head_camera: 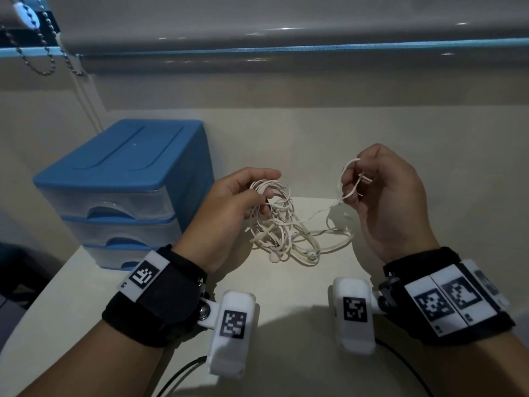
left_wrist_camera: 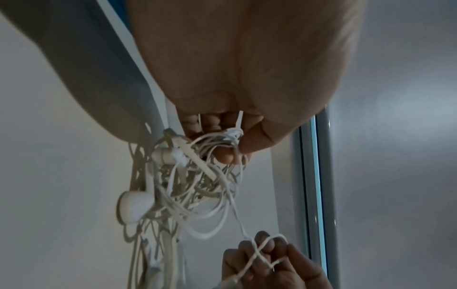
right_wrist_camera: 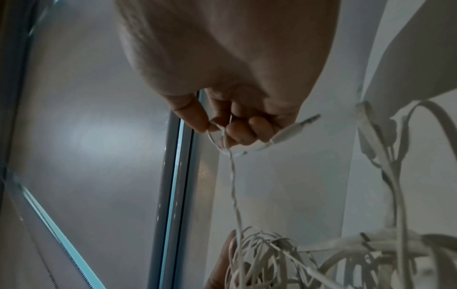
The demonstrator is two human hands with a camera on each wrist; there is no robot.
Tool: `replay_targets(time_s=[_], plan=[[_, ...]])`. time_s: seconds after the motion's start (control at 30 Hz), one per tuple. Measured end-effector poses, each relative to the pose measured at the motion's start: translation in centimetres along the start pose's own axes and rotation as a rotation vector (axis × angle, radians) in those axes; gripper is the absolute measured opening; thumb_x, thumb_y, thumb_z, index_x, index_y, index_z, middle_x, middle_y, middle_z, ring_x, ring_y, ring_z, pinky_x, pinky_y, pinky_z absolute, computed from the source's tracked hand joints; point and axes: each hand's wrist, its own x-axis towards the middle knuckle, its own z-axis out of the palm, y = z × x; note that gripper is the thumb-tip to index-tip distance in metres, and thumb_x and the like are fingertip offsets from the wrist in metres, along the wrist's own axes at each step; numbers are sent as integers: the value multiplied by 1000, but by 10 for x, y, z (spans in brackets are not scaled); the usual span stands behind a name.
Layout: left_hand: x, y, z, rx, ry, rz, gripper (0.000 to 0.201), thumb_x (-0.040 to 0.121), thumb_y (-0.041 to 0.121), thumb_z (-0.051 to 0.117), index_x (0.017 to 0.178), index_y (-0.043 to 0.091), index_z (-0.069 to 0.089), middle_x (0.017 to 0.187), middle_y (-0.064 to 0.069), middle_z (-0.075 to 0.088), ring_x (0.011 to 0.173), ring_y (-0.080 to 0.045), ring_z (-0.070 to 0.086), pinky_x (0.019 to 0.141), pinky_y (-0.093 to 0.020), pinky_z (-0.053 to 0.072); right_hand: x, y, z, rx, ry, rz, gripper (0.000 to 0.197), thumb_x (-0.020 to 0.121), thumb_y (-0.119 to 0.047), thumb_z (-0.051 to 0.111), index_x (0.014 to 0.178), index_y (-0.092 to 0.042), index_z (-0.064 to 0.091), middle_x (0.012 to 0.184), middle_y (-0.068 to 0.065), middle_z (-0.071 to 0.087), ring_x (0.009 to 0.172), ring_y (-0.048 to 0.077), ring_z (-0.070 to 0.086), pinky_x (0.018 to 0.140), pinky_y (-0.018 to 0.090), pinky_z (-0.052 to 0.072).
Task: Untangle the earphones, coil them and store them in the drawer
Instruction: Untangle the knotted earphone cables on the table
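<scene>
A tangled bundle of white earphones (head_camera: pixel 282 224) hangs between my hands, its lower loops lying on the white table (head_camera: pixel 286 287). My left hand (head_camera: pixel 243 193) pinches the top of the knot (left_wrist_camera: pixel 232 136); an earbud (left_wrist_camera: pixel 133 205) dangles below it. My right hand (head_camera: pixel 369 181) is raised to the right and grips a loop of the cable's plug end (head_camera: pixel 347 179), with the jack plug (right_wrist_camera: pixel 294 129) sticking out past the little finger. A twisted strand (right_wrist_camera: pixel 235 185) runs from it down to the bundle (right_wrist_camera: pixel 267 260).
A blue plastic three-drawer unit (head_camera: pixel 126 190) stands at the left of the table, its drawers closed. A wall and a window blind (head_camera: pixel 286 30) lie behind, with a bead chain (head_camera: pixel 45 47) hanging at top left. Thin black cables (head_camera: pixel 183 373) trail from my wrist cameras.
</scene>
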Motion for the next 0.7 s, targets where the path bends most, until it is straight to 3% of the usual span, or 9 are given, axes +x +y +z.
replay_targets(time_s=[0.13, 0.2, 0.3, 0.37, 0.43, 0.5, 0.57, 0.63, 0.7], plan=[[-2, 2, 2, 28, -3, 2, 45, 93, -15, 49, 120, 11, 72, 96, -6, 73, 79, -12, 67, 66, -15, 51, 1, 4, -2, -332, 40, -66, 23, 74, -3, 51, 52, -6, 46, 58, 14, 42, 56, 20, 35, 53, 27, 29], [-2, 3, 3, 19, -14, 1, 45, 93, -15, 49, 123, 11, 70, 97, -8, 74, 77, -10, 68, 65, -14, 51, 5, 11, -5, -461, 69, -41, 27, 71, -9, 61, 56, 2, 42, 59, 15, 39, 56, 20, 37, 56, 31, 34], [-3, 3, 3, 32, -28, -2, 49, 92, -17, 45, 127, 9, 68, 90, -4, 70, 65, -2, 64, 62, -12, 49, 7, 17, -8, -578, 69, 6, 30, 68, -19, 78, 61, -9, 50, 67, 13, 53, 60, 21, 49, 62, 38, 45], [-2, 2, 2, 81, -32, 8, 49, 92, -16, 49, 127, 13, 68, 94, -8, 71, 72, -5, 67, 65, -13, 50, 6, 16, -8, -605, 68, -8, 24, 74, -18, 82, 76, -22, 59, 91, 3, 65, 74, 20, 58, 70, 36, 50], [-2, 0, 0, 143, -35, 21, 48, 91, -11, 58, 127, 19, 69, 107, -13, 74, 91, -16, 72, 78, -22, 56, 5, 13, -7, -587, 62, -77, 23, 78, -11, 77, 89, -25, 62, 106, -3, 65, 84, 18, 59, 73, 29, 50], [-2, -1, -1, 196, -44, 23, 50, 90, -8, 66, 127, 25, 69, 113, -11, 75, 102, -22, 71, 90, -31, 58, 4, 10, -5, -585, -13, -106, 20, 80, -2, 70, 89, -20, 69, 100, -2, 67, 82, 14, 59, 70, 22, 50], [-4, -1, -1, 204, -53, 19, 54, 87, -8, 71, 129, 26, 68, 112, -11, 74, 96, -18, 70, 87, -29, 59, 0, 11, -1, -548, -138, 42, 20, 83, 4, 65, 87, -13, 76, 93, 6, 67, 78, 13, 60, 63, 18, 51], [-4, -1, 0, 189, -58, 23, 59, 86, -12, 70, 131, 26, 66, 113, -13, 72, 93, -15, 70, 82, -28, 59, -2, 17, 2, -530, -254, 228, 18, 83, -1, 65, 87, -11, 79, 91, 8, 71, 83, 16, 69, 71, 28, 60], [-4, -1, -1, 186, -46, 35, 63, 86, -17, 66, 131, 26, 66, 114, -13, 71, 93, -15, 69, 83, -31, 61, -2, 19, 1, -637, -327, 253, 14, 78, -11, 66, 82, -13, 80, 87, 9, 76, 89, 23, 74, 88, 45, 61]])
